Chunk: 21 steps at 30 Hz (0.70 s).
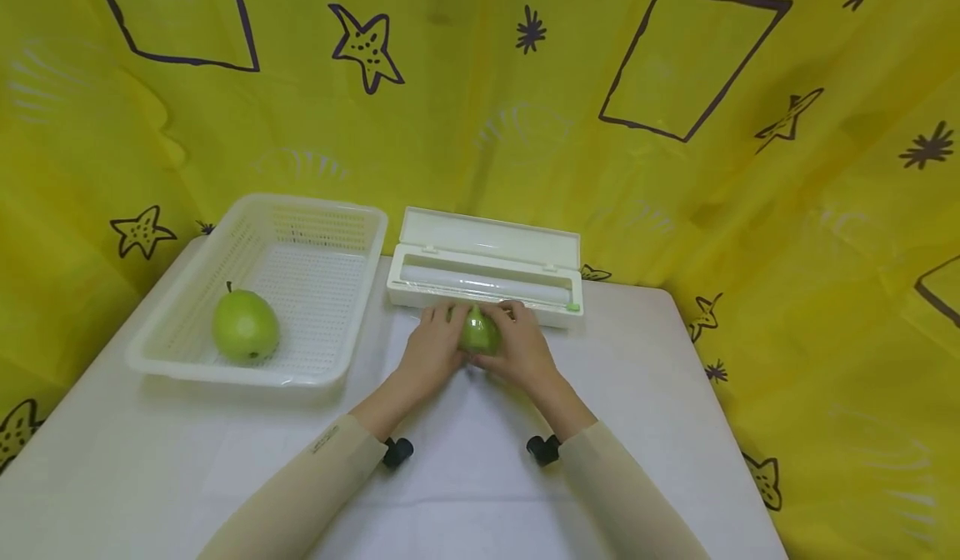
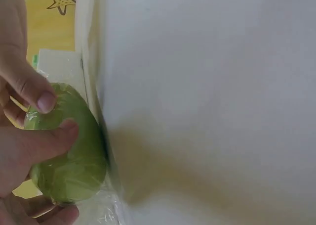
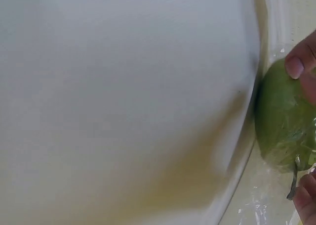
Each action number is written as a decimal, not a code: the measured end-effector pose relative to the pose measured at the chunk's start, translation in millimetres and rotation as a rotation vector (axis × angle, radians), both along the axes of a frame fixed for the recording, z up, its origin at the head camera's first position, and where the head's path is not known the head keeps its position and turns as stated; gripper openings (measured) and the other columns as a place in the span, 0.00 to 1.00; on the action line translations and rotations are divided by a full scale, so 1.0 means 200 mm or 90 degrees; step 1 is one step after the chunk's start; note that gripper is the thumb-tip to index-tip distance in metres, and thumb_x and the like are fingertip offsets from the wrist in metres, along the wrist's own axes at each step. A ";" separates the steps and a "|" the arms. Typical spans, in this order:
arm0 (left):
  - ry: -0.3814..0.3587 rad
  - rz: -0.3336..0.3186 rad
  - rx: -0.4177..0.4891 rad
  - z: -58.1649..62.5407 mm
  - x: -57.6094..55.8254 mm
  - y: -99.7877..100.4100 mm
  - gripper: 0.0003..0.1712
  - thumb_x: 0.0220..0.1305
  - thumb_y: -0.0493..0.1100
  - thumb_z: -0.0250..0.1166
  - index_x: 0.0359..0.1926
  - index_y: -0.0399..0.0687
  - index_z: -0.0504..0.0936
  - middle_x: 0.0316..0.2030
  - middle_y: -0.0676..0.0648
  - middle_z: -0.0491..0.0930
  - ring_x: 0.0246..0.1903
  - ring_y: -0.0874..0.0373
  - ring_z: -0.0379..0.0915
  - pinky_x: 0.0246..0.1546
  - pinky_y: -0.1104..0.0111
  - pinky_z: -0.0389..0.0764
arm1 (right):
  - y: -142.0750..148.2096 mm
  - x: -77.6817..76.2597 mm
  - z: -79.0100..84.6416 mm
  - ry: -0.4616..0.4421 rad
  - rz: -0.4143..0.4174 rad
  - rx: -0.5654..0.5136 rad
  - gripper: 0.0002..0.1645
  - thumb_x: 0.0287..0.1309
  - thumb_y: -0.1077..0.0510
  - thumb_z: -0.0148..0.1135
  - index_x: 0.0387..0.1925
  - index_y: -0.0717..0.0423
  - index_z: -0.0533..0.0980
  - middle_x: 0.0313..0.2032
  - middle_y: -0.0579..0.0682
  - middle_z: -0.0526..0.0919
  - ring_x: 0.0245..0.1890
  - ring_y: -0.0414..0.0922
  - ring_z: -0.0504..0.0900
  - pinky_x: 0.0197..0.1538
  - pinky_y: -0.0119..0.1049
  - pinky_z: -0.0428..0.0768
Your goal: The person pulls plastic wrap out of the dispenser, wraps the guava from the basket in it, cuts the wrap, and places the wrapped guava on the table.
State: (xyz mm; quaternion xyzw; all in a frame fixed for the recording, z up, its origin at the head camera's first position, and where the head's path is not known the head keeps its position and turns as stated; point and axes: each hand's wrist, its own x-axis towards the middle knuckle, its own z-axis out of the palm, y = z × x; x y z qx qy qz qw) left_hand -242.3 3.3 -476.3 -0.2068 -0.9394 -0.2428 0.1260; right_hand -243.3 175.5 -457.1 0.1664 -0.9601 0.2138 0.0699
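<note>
A green pear (image 1: 478,333) wrapped in clear cling film sits on the table between both hands, in front of the film dispenser. My left hand (image 1: 433,347) grips it from the left and my right hand (image 1: 523,347) from the right, fingers curled round its sides. In the left wrist view both thumbs press on the film-covered pear (image 2: 81,156). Loose, crinkled film spreads beneath it. From the right wrist, the pear (image 3: 284,118) shows its dark stem (image 3: 294,183) near some fingertips, and wrinkled film (image 3: 261,200) lies by it.
Behind the hands stands a white cling film dispenser (image 1: 405,293), its lid (image 1: 491,237) raised and a film roll (image 1: 480,281) inside. On the left is a white plastic basket (image 1: 315,379) holding another green pear (image 1: 245,325). A yellow patterned curtain (image 1: 450,127) surrounds the white table (image 1: 645,393).
</note>
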 end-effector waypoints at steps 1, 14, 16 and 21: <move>-0.008 0.001 0.002 0.00 -0.01 0.00 0.47 0.46 0.40 0.81 0.66 0.42 0.68 0.59 0.34 0.72 0.54 0.38 0.71 0.43 0.51 0.84 | 0.01 0.01 0.00 0.005 -0.009 0.002 0.51 0.36 0.48 0.85 0.66 0.48 0.71 0.60 0.54 0.75 0.60 0.56 0.72 0.61 0.51 0.76; -0.074 -0.011 0.062 0.02 -0.08 -0.03 0.45 0.47 0.43 0.80 0.66 0.44 0.71 0.59 0.37 0.74 0.52 0.40 0.72 0.50 0.50 0.80 | 0.00 -0.04 -0.05 0.059 0.012 0.049 0.54 0.34 0.50 0.86 0.65 0.50 0.69 0.60 0.54 0.76 0.60 0.54 0.75 0.58 0.52 0.79; -0.071 -0.012 0.070 0.02 -0.08 -0.04 0.44 0.48 0.44 0.80 0.67 0.46 0.71 0.59 0.38 0.74 0.53 0.40 0.72 0.51 0.50 0.79 | 0.00 -0.05 -0.05 0.063 0.011 0.055 0.53 0.35 0.47 0.85 0.64 0.50 0.69 0.60 0.54 0.76 0.59 0.54 0.76 0.57 0.52 0.79; 0.037 0.001 -0.011 -0.02 -0.06 -0.02 0.47 0.48 0.51 0.79 0.69 0.47 0.70 0.64 0.34 0.66 0.57 0.38 0.68 0.53 0.50 0.78 | 0.01 -0.06 -0.06 0.064 0.013 0.067 0.53 0.38 0.42 0.83 0.66 0.49 0.69 0.61 0.53 0.76 0.61 0.53 0.75 0.58 0.51 0.79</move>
